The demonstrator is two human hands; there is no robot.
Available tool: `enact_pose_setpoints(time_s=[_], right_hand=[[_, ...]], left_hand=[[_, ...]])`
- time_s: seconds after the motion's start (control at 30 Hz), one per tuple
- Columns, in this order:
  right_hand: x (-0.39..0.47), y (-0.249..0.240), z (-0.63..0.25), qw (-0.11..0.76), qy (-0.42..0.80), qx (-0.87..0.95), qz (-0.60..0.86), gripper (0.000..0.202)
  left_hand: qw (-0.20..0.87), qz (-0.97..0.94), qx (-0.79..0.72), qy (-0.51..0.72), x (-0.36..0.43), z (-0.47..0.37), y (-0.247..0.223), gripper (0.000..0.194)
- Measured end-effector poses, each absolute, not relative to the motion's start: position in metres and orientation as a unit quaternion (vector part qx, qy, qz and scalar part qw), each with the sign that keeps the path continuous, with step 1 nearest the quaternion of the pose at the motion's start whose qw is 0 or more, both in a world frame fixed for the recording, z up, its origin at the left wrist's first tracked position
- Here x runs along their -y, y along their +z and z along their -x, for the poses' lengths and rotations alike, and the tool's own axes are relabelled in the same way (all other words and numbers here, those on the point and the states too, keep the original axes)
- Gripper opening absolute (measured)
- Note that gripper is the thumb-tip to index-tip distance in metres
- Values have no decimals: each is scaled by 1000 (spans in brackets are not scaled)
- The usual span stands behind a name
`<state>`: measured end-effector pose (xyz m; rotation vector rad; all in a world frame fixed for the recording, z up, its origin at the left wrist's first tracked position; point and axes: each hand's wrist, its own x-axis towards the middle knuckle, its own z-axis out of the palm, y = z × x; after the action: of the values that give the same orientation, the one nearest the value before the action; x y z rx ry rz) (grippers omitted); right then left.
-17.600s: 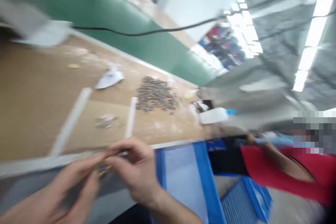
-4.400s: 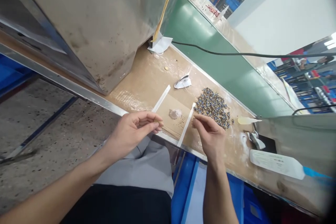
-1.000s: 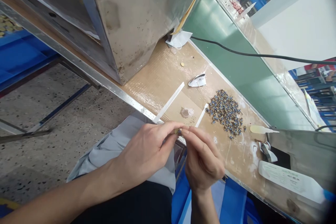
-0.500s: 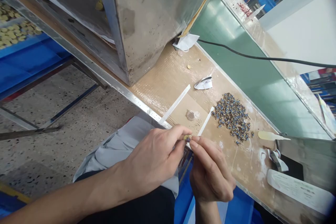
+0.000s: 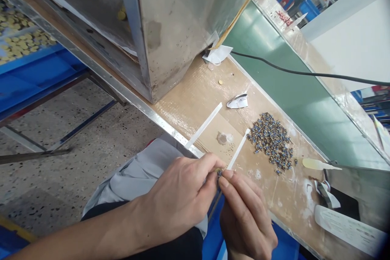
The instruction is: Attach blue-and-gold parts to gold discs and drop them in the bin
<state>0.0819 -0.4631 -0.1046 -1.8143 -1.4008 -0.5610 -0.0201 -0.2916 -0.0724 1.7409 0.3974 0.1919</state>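
In the head view, the left hand and right hand meet, their fingertips together pinching a small gold-and-blue piece above the near edge of the counter. The right white strip ends just beyond them, a pile of pieces to its right. Brown surface spans from the left white strip leftward to a metal box; a green panel bounds the far edge.

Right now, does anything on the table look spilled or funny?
Yes: tiny bits lie loose beside the small clear tub, so they may have spilled. White smears near the white bottle look messy too.
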Motion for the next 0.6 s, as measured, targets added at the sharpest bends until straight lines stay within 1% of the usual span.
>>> enact_pose_setpoints(time_s=[0.2, 0.27, 0.33, 0.4, 0.5, 0.6], right_hand=[[462, -105, -81, 378, -208, 550, 715, 44], [462, -106, -83, 401, -194, 547, 709, 43], [463, -106, -85, 445, -172, 514, 713, 43], [465, -105, -85, 489, -129, 447, 738, 39], [469, -104, -84, 536, -8, 338, 774, 23], [473, -107, -82, 589, 82, 264, 759, 16]], left_hand=[[628, -753, -174, 91, 297, 19, -77, 31], [623, -756, -171, 103, 297, 18, -80, 29], [611, -765, -168, 115, 298, 17, -83, 28], [593, -780, -160, 121, 299, 17, -87, 27], [563, -806, -140, 119, 303, 17, -90, 27], [541, -824, -118, 116, 310, 16, -90, 25]])
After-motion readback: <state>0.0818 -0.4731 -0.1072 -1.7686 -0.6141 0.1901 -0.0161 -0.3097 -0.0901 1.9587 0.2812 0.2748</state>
